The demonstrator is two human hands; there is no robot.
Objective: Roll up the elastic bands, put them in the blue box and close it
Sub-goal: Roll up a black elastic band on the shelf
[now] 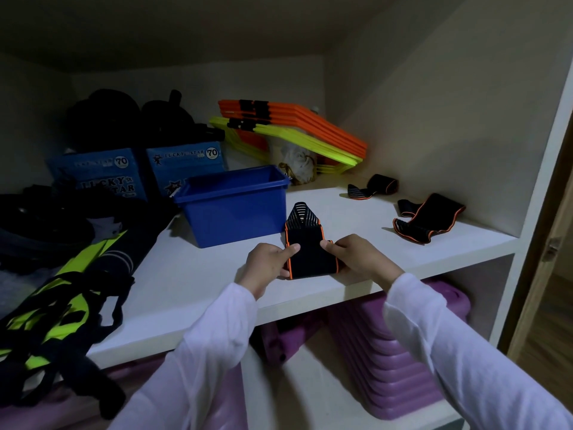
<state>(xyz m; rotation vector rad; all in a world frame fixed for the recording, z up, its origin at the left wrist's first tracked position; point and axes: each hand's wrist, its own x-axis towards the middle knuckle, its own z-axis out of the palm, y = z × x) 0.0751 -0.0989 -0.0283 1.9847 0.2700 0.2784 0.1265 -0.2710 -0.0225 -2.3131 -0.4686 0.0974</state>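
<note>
I'm mid-roll on the first elastic band (305, 252), soft black knit edged in orange, lying on the white shelf (192, 274) just beside the open blue box (235, 209). My left hand (269, 259) and right hand (353, 256) pinch its sides. Next, I'd tuck tightly forward.

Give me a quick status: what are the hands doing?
Left hand and right hand pinch black orange-edged elastic band on white shelf. Open blue plastic box just behind. Path clear.
</note>
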